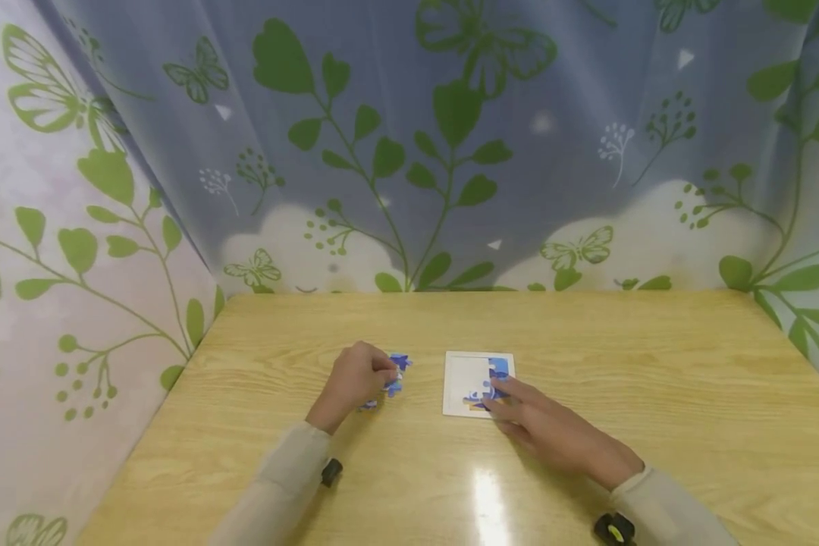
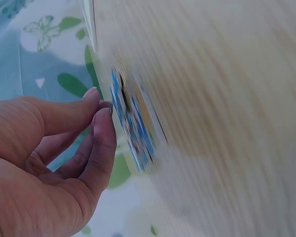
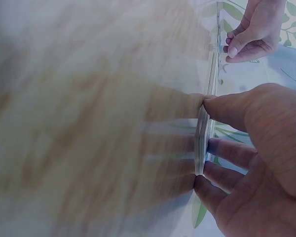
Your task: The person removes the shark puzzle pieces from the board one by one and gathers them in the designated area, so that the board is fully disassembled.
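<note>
My left hand [image 1: 359, 379] is over a small cluster of loose blue jigsaw puzzle pieces [image 1: 400, 361]. In the left wrist view its thumb and fingertips nearly meet beside the stacked pieces [image 2: 133, 123]; whether a piece is between them I cannot tell. Right of the cluster lies a square white puzzle board [image 1: 465, 371], partly filled with blue pieces [image 1: 498, 367] along its right and lower sides. My right hand [image 1: 553, 425] rests with extended fingers on the board's right side, covering part of it. The right wrist view shows those fingertips touching the board's edge [image 3: 202, 140].
Both things lie on a light wood-grain table [image 1: 300, 326]. A blue and white curtain [image 1: 382, 189] with green leaves and butterflies hangs along the back edge, and similar cloth is on both sides. Dark wrist devices [image 1: 614, 528] sit on both sleeves.
</note>
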Motion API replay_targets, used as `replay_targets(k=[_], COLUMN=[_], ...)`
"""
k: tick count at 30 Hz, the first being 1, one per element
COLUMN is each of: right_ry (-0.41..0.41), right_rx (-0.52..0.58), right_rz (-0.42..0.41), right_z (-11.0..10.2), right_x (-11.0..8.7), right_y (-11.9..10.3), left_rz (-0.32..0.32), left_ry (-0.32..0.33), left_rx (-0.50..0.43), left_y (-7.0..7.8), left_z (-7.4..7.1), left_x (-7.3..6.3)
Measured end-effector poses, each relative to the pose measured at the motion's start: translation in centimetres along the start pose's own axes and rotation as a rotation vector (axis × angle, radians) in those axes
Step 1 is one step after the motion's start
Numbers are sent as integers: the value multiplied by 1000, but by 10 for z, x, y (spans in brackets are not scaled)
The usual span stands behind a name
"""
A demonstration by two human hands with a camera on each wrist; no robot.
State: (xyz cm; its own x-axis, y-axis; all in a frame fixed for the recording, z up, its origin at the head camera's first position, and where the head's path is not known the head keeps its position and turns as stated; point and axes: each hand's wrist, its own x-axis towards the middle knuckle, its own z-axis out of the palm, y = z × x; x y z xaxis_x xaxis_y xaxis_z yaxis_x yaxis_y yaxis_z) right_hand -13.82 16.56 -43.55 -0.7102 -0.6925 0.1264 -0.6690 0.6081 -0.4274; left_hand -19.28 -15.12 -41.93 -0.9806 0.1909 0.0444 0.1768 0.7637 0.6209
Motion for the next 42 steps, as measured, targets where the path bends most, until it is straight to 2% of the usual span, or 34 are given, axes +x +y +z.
replay_targets(k=[5,11,17,24,30,42], right_ry=[0,5,6,12,10,8], right_rx=[-9,-20,-33,-31,-33,-50], right_rz=[-5,-8,-21,-26,-32,-54], right_z=[0,0,0,-1,-1,-4], right_x=[2,3,4,3,4,1], right_y=[1,1,2,0,0,2], left_rz=[77,81,116,126,122,90], left_ry=[-48,-137,-164,-208,-206,-196], left_rx=[-33,-27,2,25,30,6], left_y=[15,38,54,69,76,77], left_z=[12,33,48,59,65,69], left_x=[2,8,12,12,13,16])
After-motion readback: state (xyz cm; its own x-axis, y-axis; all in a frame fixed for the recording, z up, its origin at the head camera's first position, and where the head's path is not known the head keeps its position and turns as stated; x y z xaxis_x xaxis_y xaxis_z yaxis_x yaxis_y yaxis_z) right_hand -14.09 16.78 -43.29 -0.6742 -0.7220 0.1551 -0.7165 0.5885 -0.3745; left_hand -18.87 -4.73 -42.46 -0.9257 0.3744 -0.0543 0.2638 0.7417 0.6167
